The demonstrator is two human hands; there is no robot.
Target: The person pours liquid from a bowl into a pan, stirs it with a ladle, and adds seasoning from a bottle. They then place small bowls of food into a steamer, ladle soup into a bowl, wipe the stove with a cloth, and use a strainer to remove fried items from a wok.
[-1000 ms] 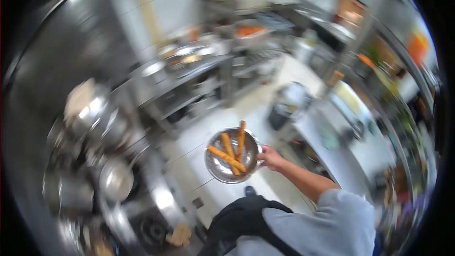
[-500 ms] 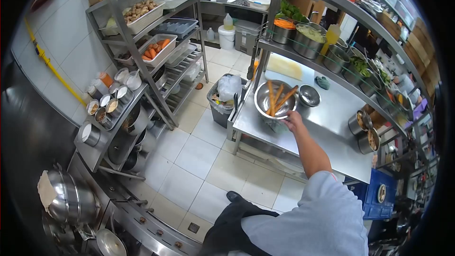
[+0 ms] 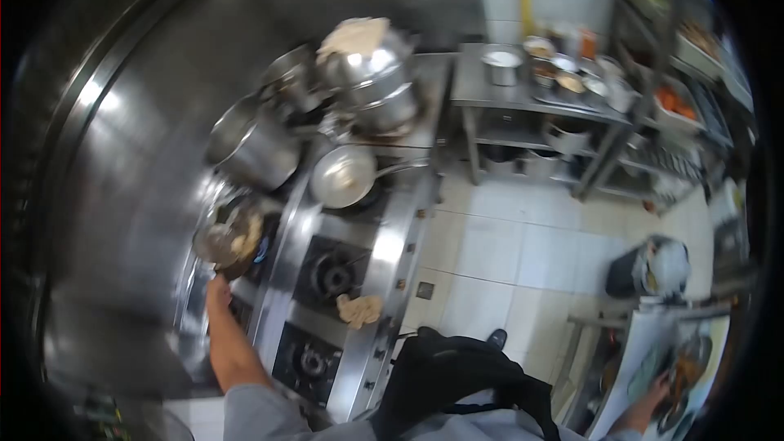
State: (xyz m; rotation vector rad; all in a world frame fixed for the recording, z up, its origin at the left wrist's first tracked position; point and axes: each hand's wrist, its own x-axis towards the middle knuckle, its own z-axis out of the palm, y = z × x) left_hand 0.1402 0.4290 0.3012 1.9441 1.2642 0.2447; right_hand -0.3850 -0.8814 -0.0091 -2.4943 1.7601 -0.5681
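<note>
At the left, my left hand (image 3: pixel 218 288) is closed at the near end of a pan (image 3: pixel 222 238) on a stove burner. Pale food lies in the pan, and a blue flame (image 3: pixel 261 249) burns beside it. Far to the right, my right hand (image 3: pixel 656 396) is at the rim of a steel bowl (image 3: pixel 676 408), with its fingers closed on the edge. Long orange-brown pieces (image 3: pixel 692 359) lie in the bowl. Motion blur softens both hands, and their fingertips are partly hidden.
A frying pan (image 3: pixel 343 177), a tall pot (image 3: pixel 255 143) and a cloth-topped steamer (image 3: pixel 376 86) stand on the stove. A beige cloth (image 3: pixel 359 310) lies near a burner (image 3: pixel 332 275). Behind are a seasoning table (image 3: pixel 490 98) and a bin (image 3: pixel 625 273).
The view has swung left from the work table to the stove. My left hand has come into sight at the pan. My right hand and the bowl now appear at the lower right.
</note>
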